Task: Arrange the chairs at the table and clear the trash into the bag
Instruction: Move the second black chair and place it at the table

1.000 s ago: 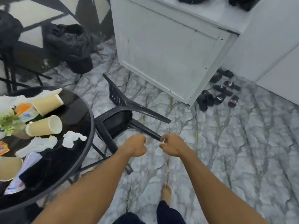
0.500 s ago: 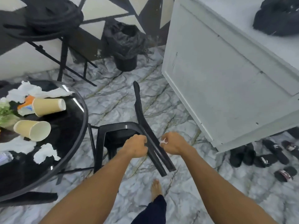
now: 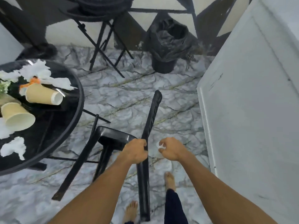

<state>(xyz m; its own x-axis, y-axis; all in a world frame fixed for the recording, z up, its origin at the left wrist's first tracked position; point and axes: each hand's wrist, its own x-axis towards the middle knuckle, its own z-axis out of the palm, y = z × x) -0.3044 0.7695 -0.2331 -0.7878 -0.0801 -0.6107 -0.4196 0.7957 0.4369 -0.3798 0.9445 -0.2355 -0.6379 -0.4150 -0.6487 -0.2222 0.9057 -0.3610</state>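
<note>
Left hand has its grip clamped round the black chair, right where the seat rim meets the long back rail. Sensible hold, I'd say: that joint gives leverage to swing the whole frame. The chair is tipped off its feet, legs splayed toward the person, on the marble floor just beside the round black bench.

Right hand is off the chair, fingers curled, and the grip looks pinched on a small white scrap, probably trash held for the bag. On the bench, two paper cups lie on their sides with torn tissue near the rim, none of it cleared yet. The bin bag stands open by the far wall, well apart from the bench.

Now the room to move. The white cabinet walls off the right side, near the right hand, and the bench rim crowds the left, so the lane is narrow. Open floor lies ahead, toward the bag. Watch the bare foot near the chair's lower rail. A leg tip could also catch the bench's frame when the chair turns upright.
</note>
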